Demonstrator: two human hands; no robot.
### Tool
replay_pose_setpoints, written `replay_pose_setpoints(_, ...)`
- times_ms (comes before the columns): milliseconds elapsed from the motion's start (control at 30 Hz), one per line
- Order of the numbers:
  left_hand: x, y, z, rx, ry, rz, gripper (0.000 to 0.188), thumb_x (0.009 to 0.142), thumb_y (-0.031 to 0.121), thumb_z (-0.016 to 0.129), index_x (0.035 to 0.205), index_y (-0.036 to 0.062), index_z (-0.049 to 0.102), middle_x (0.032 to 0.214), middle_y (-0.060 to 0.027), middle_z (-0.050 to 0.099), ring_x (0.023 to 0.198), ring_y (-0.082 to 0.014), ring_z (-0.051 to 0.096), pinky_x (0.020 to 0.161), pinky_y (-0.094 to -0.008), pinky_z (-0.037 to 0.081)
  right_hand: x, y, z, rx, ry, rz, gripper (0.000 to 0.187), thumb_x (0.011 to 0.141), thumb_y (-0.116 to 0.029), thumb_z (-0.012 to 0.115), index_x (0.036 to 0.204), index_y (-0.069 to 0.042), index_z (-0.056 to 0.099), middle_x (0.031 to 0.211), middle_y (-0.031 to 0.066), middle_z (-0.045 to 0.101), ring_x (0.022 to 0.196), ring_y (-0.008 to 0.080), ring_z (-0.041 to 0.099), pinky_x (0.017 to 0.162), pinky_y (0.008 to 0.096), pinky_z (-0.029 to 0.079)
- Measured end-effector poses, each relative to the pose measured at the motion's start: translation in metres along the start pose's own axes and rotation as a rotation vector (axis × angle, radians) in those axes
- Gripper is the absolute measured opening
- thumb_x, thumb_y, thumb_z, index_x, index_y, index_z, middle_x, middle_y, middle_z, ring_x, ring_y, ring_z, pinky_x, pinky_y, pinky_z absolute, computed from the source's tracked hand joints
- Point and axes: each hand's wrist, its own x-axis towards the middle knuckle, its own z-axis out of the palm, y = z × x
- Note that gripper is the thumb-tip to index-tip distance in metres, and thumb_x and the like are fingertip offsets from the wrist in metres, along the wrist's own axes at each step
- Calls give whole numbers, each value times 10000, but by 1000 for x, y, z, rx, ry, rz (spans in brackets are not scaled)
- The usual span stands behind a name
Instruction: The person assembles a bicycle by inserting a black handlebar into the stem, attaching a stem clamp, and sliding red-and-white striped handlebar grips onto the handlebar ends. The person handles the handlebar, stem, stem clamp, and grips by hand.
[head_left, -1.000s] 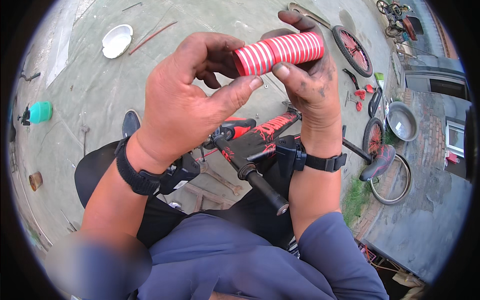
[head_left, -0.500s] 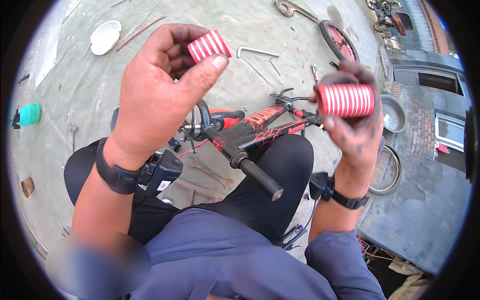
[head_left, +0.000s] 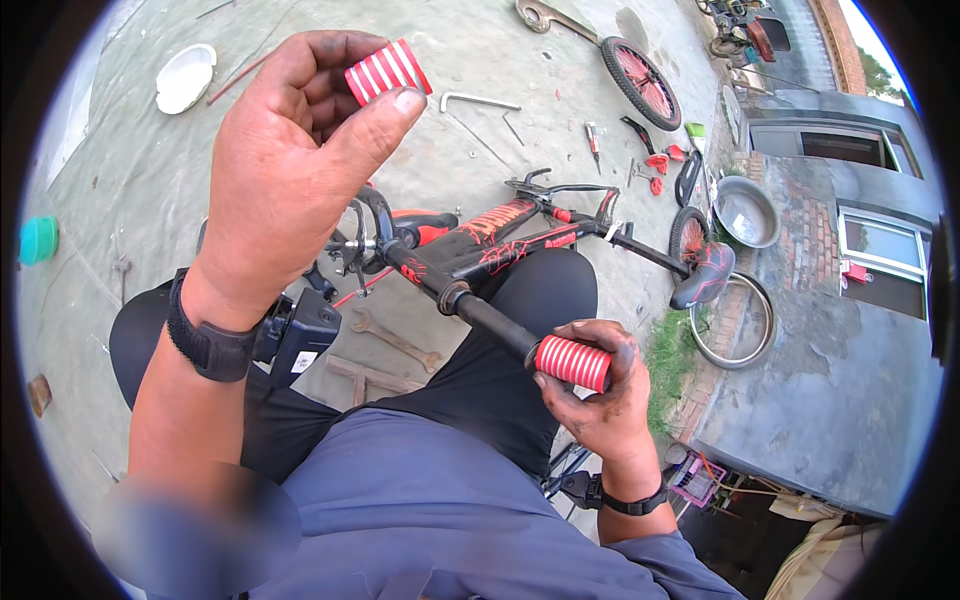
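In my raised left hand (head_left: 280, 170) a short red-and-white striped sleeve (head_left: 387, 72) is pinched between thumb and fingers, well above the ground. My right hand (head_left: 610, 400) is closed round another striped sleeve (head_left: 573, 363) of the same red and white. That sleeve lines up with the end of a black tube (head_left: 495, 325) on a bicycle frame (head_left: 495, 235). Whether it is slipped over the tube's end or only lies against it, I cannot tell. The black frame with red markings rests across my lap, leading away from me.
An open-ended wrench (head_left: 395, 340) lies left of the frame. Beyond are a bent metal bar (head_left: 480, 100), a screwdriver (head_left: 594, 145), a small wheel (head_left: 640, 82) and a white dish (head_left: 186, 78). To the right stand a metal basin (head_left: 747, 212) and a bare rim (head_left: 735, 320) near a wall.
My right hand has brought its striped sleeve down and left to the black tube's end. My left hand still holds its sleeve up, shifted slightly left in the picture.
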Motion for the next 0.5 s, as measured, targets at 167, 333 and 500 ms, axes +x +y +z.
replay_pose_setpoints(167,-4,-2,3,-19,3,17,422,911,81,783,1264,-17,574,1122,-83,694,1014,-100,664,888,-258,558,0,-10,12,23,49,122,628,720,-7,900,1255,-32,571,1074,160,726,969,322,723,855,401,589)
replay_pose_setpoints(333,-13,1,6,-48,-158,-157,431,881,7,744,1268,-23,557,1155,-105,684,1058,-130,675,964,-304,551,-2,-14,13,52,63,171,597,732,-1,889,1238,-18,572,1099,154,704,1004,288,711,881,387,584)
replay_pose_setpoints(500,-31,-6,18,-126,-465,-310,470,850,-26,747,1290,-19,582,1191,-99,680,1106,-167,678,999,-325,542,-12,-14,4,180,133,362,592,774,46,839,1265,-16,514,1143,135,658,1050,219,682,899,371,581)
